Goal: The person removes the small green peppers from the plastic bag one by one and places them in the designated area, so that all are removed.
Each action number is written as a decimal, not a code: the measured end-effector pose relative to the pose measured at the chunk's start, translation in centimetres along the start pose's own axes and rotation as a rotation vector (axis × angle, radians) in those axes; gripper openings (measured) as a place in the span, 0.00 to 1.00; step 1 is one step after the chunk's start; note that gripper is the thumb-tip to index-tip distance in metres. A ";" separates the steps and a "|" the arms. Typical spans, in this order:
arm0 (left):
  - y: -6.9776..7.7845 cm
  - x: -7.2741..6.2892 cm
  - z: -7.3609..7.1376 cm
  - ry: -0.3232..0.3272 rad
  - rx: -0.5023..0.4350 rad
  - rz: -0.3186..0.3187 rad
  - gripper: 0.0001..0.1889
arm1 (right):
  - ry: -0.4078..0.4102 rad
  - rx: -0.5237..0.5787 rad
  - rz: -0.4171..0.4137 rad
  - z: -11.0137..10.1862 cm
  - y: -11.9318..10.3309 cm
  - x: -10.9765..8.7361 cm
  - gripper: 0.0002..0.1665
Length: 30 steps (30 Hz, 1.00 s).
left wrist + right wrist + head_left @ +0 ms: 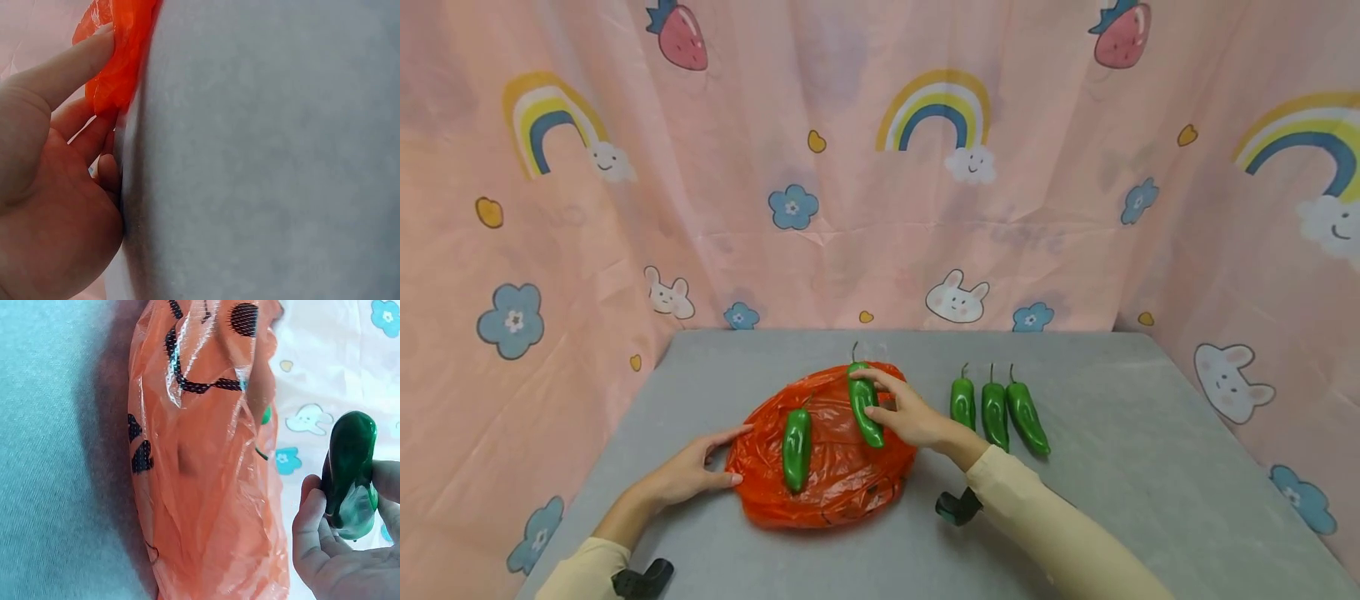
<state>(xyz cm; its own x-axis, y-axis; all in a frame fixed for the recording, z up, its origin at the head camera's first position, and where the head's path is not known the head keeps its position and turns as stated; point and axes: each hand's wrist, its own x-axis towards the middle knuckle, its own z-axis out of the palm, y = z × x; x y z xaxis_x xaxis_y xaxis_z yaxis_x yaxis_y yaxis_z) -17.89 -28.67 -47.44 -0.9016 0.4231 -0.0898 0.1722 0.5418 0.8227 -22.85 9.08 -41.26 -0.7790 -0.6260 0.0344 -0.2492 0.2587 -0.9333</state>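
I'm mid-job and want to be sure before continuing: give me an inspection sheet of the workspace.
Surface: grey tabletop
Job's things: red plastic bag; one green pepper on or in it, cannot tell which; three peppers lying to its right
Clutter: nothing seen
Grippers: left hand, fingers touching the bag's left edge; right hand holding another pepper over the bag
Cables: nothing seen
Surroundings: pink printed curtain behind and at both sides

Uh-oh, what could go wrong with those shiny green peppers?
The smooth pepper in the right hand might slip free. If the left hand nudges the thin red bag, the other pepper there could roll. The right sleeve looks close to the three peppers on the table, so it might bump them.
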 end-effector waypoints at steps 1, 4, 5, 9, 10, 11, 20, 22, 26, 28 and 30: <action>0.0 0.0 0.0 -0.002 0.005 0.010 0.39 | 0.007 -0.009 -0.007 0.0 0.0 -0.1 0.31; -0.2 -0.2 -0.1 0.005 0.002 0.025 0.38 | 0.029 -0.026 -0.015 -0.1 0.0 -0.5 0.31; -0.2 -0.2 -0.1 0.002 0.004 0.034 0.38 | 0.037 -0.029 -0.012 -0.2 -0.1 -0.6 0.32; -0.4 -0.1 -0.1 0.015 0.018 0.010 0.38 | 0.062 -0.001 0.008 -0.4 -0.1 -1.1 0.32; -0.4 0.0 -0.1 0.014 0.029 0.009 0.39 | 0.066 0.008 0.012 -0.5 -0.1 -1.2 0.32; -0.4 0.0 -0.1 0.015 0.028 0.002 0.39 | 0.068 0.018 0.016 -0.6 0.0 -1.3 0.32; -0.4 0.0 0.1 0.006 0.026 0.004 0.39 | 0.068 0.025 0.027 -2.1 0.2 -3.1 0.32; -0.3 0.0 0.2 0.002 0.019 0.002 0.39 | 0.076 -0.002 0.034 -2.5 0.4 -3.6 0.32; -0.1 0.0 0.2 0.008 0.011 0.017 0.39 | 0.100 -0.033 0.035 -3.5 0.8 -4.4 0.32; -0.1 0.0 0.1 0.009 0.010 0.025 0.39 | 0.111 -0.048 0.036 -3.9 0.9 -4.7 0.32; -0.1 0.0 0.0 0.009 0.011 0.029 0.39 | 0.117 -0.063 0.049 -4.3 0.9 -5.1 0.32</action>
<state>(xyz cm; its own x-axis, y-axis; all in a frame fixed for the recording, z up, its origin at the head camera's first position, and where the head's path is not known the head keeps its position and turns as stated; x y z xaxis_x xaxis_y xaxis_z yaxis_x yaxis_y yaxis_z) -17.91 -28.74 -47.54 -0.9000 0.4316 -0.0610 0.2022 0.5375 0.8187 -21.57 15.63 -40.76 -0.8522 -0.5221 0.0347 -0.2419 0.3343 -0.9109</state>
